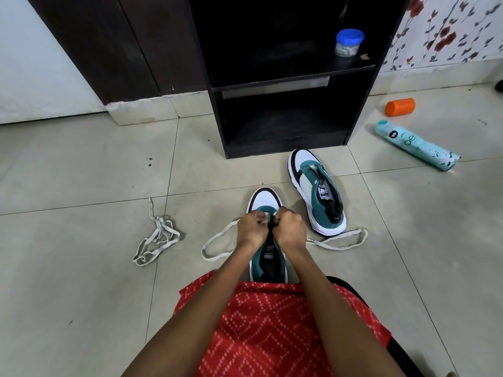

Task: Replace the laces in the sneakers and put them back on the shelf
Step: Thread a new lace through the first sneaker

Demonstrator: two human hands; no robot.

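On the tiled floor point(81, 159) that fills most of the frame, the job looks barely begun. The dark shelf unit point(283, 152) at upper centre has no sneakers on it yet. The far sneaker point(315, 186), right of centre and just in front of the shelf unit, shows bare eyelets and no lace. The near sneaker point(265, 198), at centre against the person's lap, seems to have a white lace point(217, 238) through its frontmost eyelets only, with the tails looping out left and right over the tiles. The left hand point(251, 229) and right hand point(291, 229) are both curled tight, pinching that lace at the toe end of the tongue. A loose lace bundle point(156, 238) lies at centre left, well apart.

Nearly all the lacing and the shelving remain. There is wide room on the left. At right, a spray can point(416, 145) and an orange cylinder point(400, 106) lie off the path to the shelf unit's front edge.
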